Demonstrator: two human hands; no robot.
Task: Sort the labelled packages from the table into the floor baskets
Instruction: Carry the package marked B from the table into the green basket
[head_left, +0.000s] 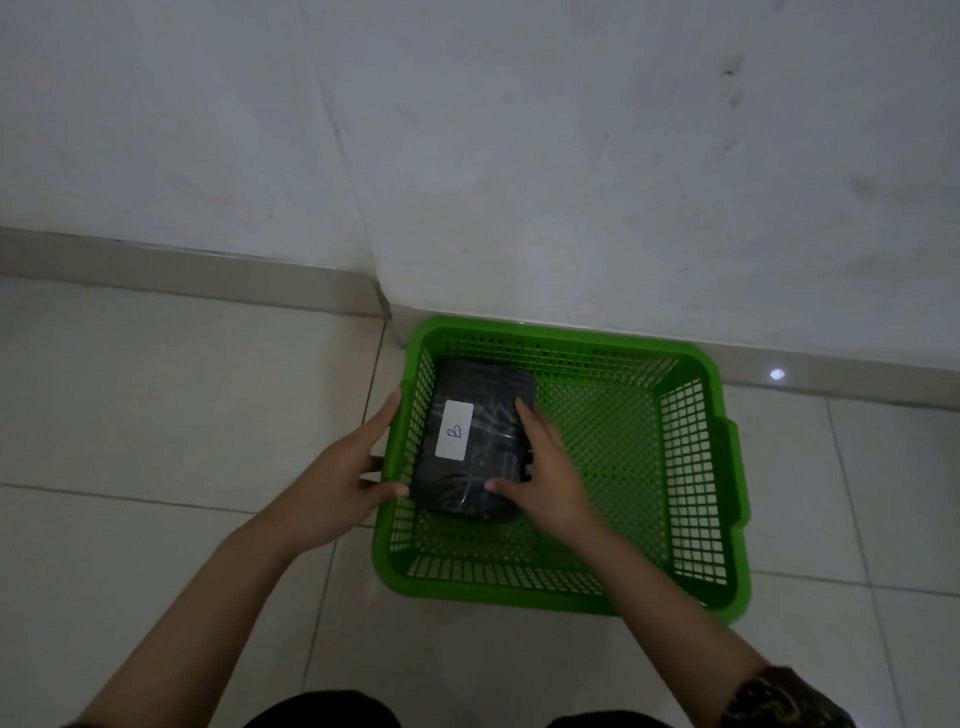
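Note:
A dark wrapped package (475, 441) with a white label marked "B" (455, 429) lies in the left part of a green perforated floor basket (691, 467). My right hand (545, 467) is inside the basket, fingers along the package's right edge and thumb at its near corner. Outside the basket's left wall is my left hand (348, 478), fingers spread along the rim and thumb over the rim by the package's near left corner. Whether the package rests on the basket floor I cannot tell.
The basket stands on pale floor tiles (156, 415) against a white wall (571, 156) with a low skirting strip. The right half of the basket holds nothing. My knees show at the bottom edge.

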